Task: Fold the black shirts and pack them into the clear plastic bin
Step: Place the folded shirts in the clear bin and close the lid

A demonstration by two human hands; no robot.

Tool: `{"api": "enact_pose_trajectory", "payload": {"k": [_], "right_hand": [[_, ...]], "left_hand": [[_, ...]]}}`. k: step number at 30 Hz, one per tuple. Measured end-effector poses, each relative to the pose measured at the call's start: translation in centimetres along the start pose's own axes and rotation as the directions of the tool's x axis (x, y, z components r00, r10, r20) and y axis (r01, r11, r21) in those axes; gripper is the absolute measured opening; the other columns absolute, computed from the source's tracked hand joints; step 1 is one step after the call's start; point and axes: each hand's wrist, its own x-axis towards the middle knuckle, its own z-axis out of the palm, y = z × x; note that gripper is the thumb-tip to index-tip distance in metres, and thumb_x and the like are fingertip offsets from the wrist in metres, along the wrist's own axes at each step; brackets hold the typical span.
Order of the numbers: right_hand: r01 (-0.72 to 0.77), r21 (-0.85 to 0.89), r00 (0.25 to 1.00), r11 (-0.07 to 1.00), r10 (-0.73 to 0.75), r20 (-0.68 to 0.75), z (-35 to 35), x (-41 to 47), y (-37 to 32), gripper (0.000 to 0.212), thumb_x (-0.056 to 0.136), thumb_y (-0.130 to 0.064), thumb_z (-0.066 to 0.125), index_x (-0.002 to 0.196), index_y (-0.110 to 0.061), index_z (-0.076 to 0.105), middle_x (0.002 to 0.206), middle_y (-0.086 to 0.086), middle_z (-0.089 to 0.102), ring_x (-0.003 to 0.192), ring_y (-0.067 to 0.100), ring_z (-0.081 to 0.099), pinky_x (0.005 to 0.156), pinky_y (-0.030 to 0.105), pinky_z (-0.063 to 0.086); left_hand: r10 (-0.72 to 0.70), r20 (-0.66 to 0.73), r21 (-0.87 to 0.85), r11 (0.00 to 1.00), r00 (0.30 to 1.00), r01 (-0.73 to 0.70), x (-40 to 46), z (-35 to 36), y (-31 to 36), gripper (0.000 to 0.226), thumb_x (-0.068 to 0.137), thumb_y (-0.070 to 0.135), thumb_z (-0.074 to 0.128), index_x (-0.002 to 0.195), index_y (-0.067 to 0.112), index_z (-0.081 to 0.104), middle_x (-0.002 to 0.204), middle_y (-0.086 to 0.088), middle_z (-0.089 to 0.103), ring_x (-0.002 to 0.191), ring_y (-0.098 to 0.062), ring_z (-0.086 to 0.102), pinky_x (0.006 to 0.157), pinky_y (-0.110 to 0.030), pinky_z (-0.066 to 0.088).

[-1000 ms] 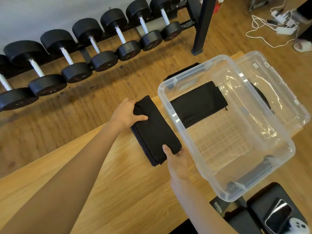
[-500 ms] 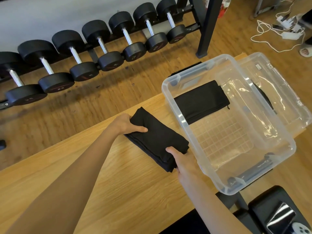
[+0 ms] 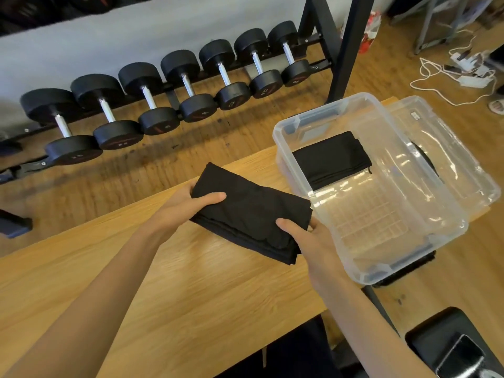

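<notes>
Wooden table (image 3: 163, 290) carries the work. Left hand (image 3: 180, 205) grips the folded black shirt (image 3: 251, 211) at its nine o'clock end, right hand (image 3: 308, 236) at five o'clock. At three o'clock, the clear plastic bin (image 3: 335, 236) holds another folded shirt (image 3: 331, 158). Dumbbells (image 3: 163, 96) line twelve o'clock.

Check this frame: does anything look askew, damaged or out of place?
Nothing serious. The folded shirt held by the left hand and right hand has uneven layers poking out at its near edge. The shirt in the bin lies flat at the far end of the clear bin, which overhangs the table edge.
</notes>
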Motion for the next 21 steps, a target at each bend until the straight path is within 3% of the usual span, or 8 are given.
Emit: {"api": "enact_pose_trajectory", "payload": {"k": [2,5,10,17,21], "right_hand": [[0.047,0.006,0.999,0.999,-0.047,0.025,-1.1,-0.9,-1.1,0.034,0.082,-0.025,0.076,0.114,-0.023,0.064,0.105,-0.007,0.072,0.092,0.005,0.068,0.063,0.015,0.053],[0.088,0.015,0.996,0.996,-0.088,0.032,-3.2,-1.4,-3.1,0.044,0.08,-0.035,0.077,0.119,-0.021,0.064,0.11,-0.005,0.072,0.097,0.01,0.069,0.079,0.025,0.057],[0.175,-0.051,0.984,0.983,-0.176,-0.013,-7.8,-0.2,-6.5,0.037,0.086,-0.04,0.069,0.118,-0.021,0.063,0.109,-0.007,0.07,0.095,0.006,0.067,0.068,0.016,0.051],[0.177,-0.232,0.982,0.956,-0.187,-0.022,-14.3,5.5,-9.6,0.043,0.091,-0.034,0.064,0.129,-0.017,0.054,0.121,0.001,0.063,0.108,0.019,0.06,0.083,0.03,0.047],[0.196,-0.412,0.98,0.89,-0.191,0.055,-17.3,8.8,-11.4,0.037,0.097,-0.024,0.055,0.132,-0.015,0.046,0.121,0.004,0.056,0.104,0.019,0.054,0.082,0.031,0.042]], "left_hand": [[0.033,-0.026,-0.075,0.997,0.999,-0.035,-1.4,0.5,1.1,0.052,0.081,0.05,0.069,0.125,0.027,0.053,0.117,0.011,0.064,0.106,-0.009,0.061,0.085,-0.024,0.045],[0.084,-0.057,-0.156,0.984,0.995,-0.092,-3.2,1.7,3.0,0.03,0.088,0.047,0.062,0.113,0.03,0.062,0.111,0.01,0.069,0.105,-0.01,0.064,0.089,-0.028,0.047],[0.158,-0.046,-0.111,0.981,0.986,-0.162,-4.9,5.2,5.8,0.021,0.093,0.035,0.06,0.113,0.026,0.062,0.097,0.012,0.074,0.088,-0.003,0.069,0.074,-0.023,0.053],[0.112,-0.113,-0.206,0.969,0.987,-0.134,-3.8,13.7,7.9,0.026,0.096,0.017,0.058,0.122,0.016,0.057,0.104,0.006,0.073,0.078,0.003,0.069,0.059,-0.014,0.051],[0.091,-0.169,-0.206,0.971,0.981,-0.125,-2.6,18.6,8.9,0.046,0.096,0.009,0.054,0.139,0.021,0.042,0.109,0.002,0.069,0.085,-0.003,0.068,0.063,-0.011,0.049]]}}
